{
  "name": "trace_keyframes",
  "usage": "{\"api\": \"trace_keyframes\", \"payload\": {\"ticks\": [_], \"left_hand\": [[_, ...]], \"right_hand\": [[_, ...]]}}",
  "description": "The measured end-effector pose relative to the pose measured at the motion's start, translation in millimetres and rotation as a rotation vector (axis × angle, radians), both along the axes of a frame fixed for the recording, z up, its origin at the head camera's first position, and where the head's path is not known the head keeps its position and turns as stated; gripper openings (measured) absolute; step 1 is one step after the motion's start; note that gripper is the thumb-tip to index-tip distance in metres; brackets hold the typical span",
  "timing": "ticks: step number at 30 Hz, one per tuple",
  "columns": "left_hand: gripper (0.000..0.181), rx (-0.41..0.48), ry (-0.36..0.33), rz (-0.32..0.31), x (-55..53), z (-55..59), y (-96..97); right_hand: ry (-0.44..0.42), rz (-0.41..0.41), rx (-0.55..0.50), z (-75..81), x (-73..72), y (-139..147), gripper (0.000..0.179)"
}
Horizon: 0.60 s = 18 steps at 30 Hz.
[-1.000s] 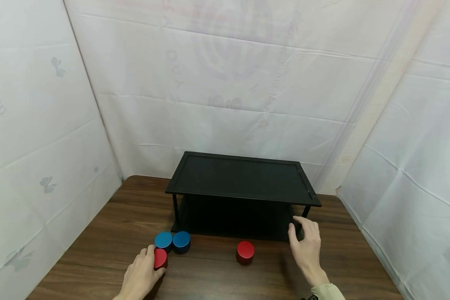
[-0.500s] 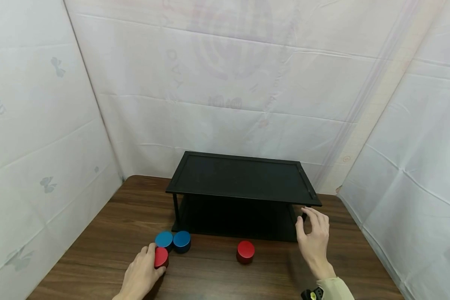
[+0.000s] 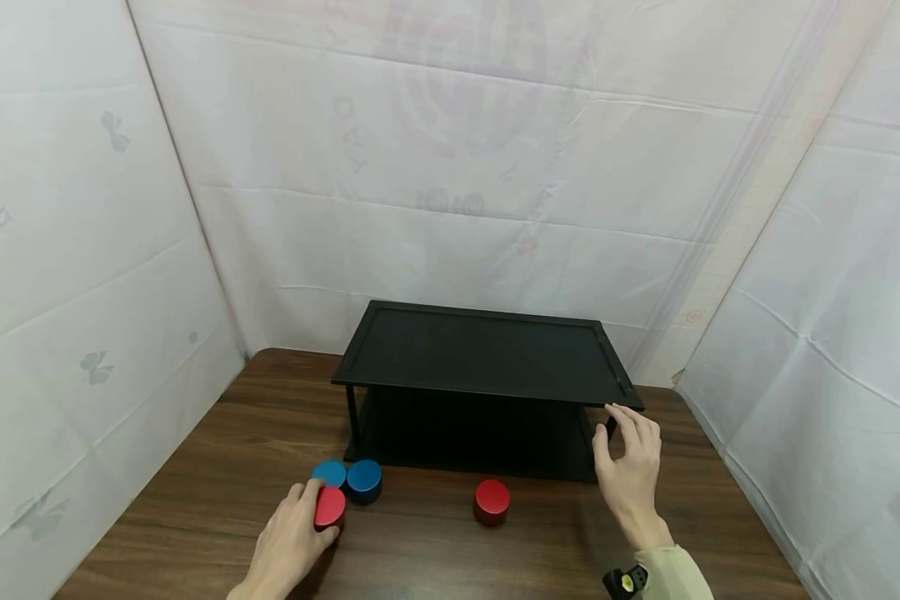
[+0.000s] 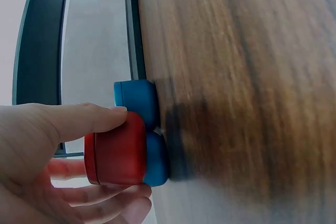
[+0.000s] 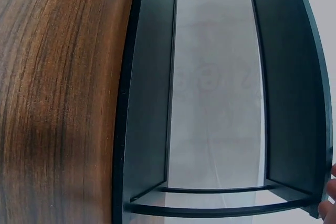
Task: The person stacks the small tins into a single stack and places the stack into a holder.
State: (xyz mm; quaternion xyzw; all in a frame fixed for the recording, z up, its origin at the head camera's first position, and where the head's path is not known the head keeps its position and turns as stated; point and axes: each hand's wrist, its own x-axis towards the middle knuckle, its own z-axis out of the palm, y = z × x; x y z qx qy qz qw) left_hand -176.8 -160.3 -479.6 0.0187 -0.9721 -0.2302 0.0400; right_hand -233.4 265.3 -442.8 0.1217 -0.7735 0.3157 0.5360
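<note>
My left hand (image 3: 288, 537) grips a small round red tin (image 4: 121, 150) between thumb and fingers. In the left wrist view the tin overlaps two blue tins, a nearer blue tin (image 4: 156, 158) and another blue tin (image 4: 139, 98), which stand side by side on the table. At the front right corner of a black two-tier shelf (image 3: 487, 350) is my right hand (image 3: 630, 475), its fingertips right at the upper board's edge and its thumb held apart. A second red tin (image 3: 491, 502) stands in front of the shelf, between the hands.
The dark wood table (image 3: 420, 550) carries everything. Thin posts, such as the left front post (image 3: 353, 417), hold up the shelf's top board. A white cloth sheet (image 3: 450, 167) hangs behind, with more sheets at both sides.
My right hand has moved right and up to the shelf's front corner. The left hand, with the red tin, has shifted slightly right and away from me.
</note>
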Motion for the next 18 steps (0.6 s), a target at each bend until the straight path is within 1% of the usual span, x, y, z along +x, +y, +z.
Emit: {"api": "trace_keyframes", "payload": {"ticks": [3,6,13,18], "left_hand": [[0.069,0.007,0.023,-0.003,0.2,2.3,2.1],[0.068,0.012,0.032,-0.006,-0.2,5.3,5.7],[0.067,0.034,0.060,-0.034,-0.8,8.8,13.9],[0.068,0.051,0.072,-0.044,-1.4,10.9,19.8]], "right_hand": [[-0.004,-0.003,0.004,0.3,-0.1,0,0.033],[-0.008,-0.004,0.009,0.6,-0.1,-1,0.033],[-0.045,-0.011,0.020,0.9,0.5,0,0.032],[-0.024,-0.009,0.024,0.9,-0.2,0,0.033]]}}
